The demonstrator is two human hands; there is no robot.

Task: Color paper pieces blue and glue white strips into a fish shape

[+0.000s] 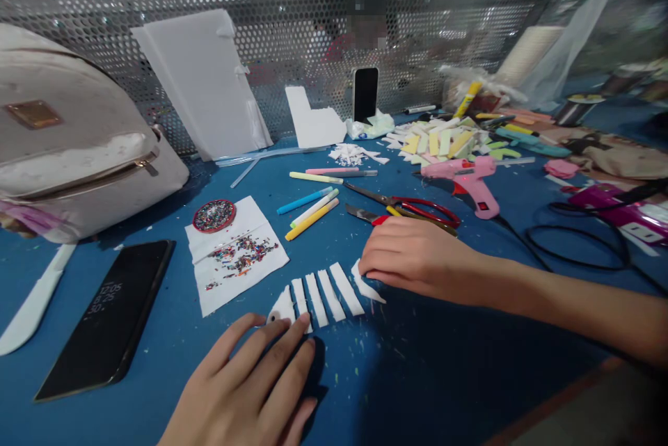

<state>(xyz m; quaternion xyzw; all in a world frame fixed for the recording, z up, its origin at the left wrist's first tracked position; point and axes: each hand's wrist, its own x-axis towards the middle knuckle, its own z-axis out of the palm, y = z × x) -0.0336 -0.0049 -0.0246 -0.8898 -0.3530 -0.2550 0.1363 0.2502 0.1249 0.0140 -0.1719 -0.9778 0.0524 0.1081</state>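
White flat pieces lie in a fish-like row: a head piece point(283, 305) with a dark round eye, several strips point(330, 293) with gaps between them, and a pointed tail piece point(368, 284). My left hand point(255, 376) reaches from below with fingers stretched and spread, fingertips over the lower edge of the head piece and the first strips. At the other end, my right hand point(412, 255) is bent down on the table. Its fingers are close together, fingertips at the tail piece's right edge. Red-handled scissors point(425, 213) and pliers point(365, 215) lie just behind it.
Left: paper with coloured bits point(209, 293), dish of glitter point(214, 216), phone point(104, 321), white knife point(39, 300), backpack point(78, 147). Behind: markers point(313, 218), white scraps point(351, 154), coloured strips point(438, 140), standing phone point(365, 92). Right: pink glue gun point(472, 181), black cable point(527, 248).
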